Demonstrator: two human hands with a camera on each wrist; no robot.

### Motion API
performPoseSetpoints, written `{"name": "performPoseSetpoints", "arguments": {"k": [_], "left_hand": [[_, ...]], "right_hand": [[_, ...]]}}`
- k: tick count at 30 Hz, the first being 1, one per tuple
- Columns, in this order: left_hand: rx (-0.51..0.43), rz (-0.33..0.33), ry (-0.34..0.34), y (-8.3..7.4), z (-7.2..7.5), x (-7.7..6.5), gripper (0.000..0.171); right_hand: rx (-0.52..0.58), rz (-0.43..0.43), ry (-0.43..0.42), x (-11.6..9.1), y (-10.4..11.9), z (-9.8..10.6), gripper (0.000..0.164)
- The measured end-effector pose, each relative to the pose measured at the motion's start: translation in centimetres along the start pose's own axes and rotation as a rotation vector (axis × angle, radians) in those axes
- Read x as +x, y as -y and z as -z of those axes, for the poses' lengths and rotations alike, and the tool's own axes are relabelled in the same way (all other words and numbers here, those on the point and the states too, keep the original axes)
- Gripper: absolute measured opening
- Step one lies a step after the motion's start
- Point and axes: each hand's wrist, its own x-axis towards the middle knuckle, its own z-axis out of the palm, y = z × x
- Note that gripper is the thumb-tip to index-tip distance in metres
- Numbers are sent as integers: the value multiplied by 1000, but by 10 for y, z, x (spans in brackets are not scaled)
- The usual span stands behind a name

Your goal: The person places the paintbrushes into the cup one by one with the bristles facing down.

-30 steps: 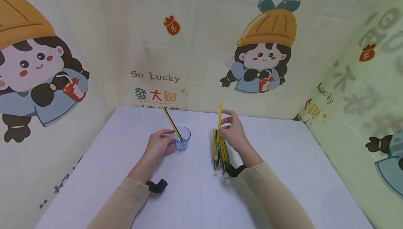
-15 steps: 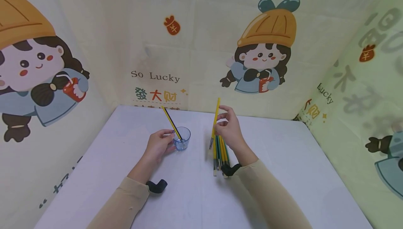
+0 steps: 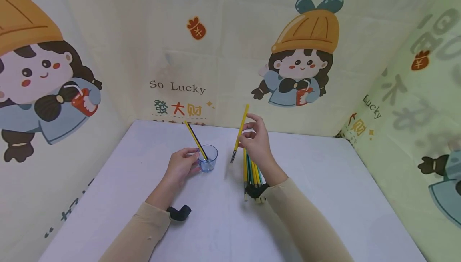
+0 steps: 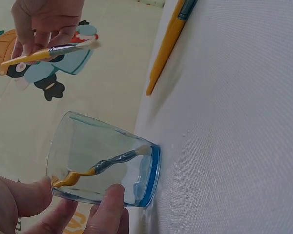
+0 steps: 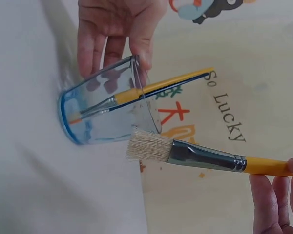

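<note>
My left hand (image 3: 181, 164) holds a clear bluish cup (image 3: 213, 161) from its left side, thumb by the rim and fingers along the wall. Inside the cup lean a yellow-handled paintbrush (image 5: 158, 84) and a thinner dark-handled brush (image 5: 178, 84), bristles down at its base. In my right hand (image 3: 258, 144), between thumb and fingers, a yellow paintbrush (image 3: 240, 128) is held up to the right of the cup. Its pale flat bristles (image 5: 149, 146) and metal ferrule point down and toward the cup in the head view.
Several more paintbrushes (image 3: 248, 170) with yellow and green handles lie in a bunch on the white tabletop (image 3: 317, 198), partly hidden under my right wrist. A printed cloth (image 3: 230, 54) with cartoon figures hangs behind the table and on both sides.
My right hand has lifted the yellow paintbrush off the bunch and moved it left toward the cup, tilting it. The left hand and cup stay in place.
</note>
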Motion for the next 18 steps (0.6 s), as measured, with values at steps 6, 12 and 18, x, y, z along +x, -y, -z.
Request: {"name": "performPoseSetpoints", "arguments": {"k": [6, 12, 18], "left_hand": [[-3, 12, 0, -2, 0, -2, 34], [-5, 8, 0, -2, -1, -2, 35], [-12, 12, 6, -1, 0, -1, 35]], "right_hand": [[24, 14, -1, 3, 5, -8, 70], [58, 15, -4, 8, 4, -17, 70], [99, 29, -17, 12, 5, -26, 71]]}}
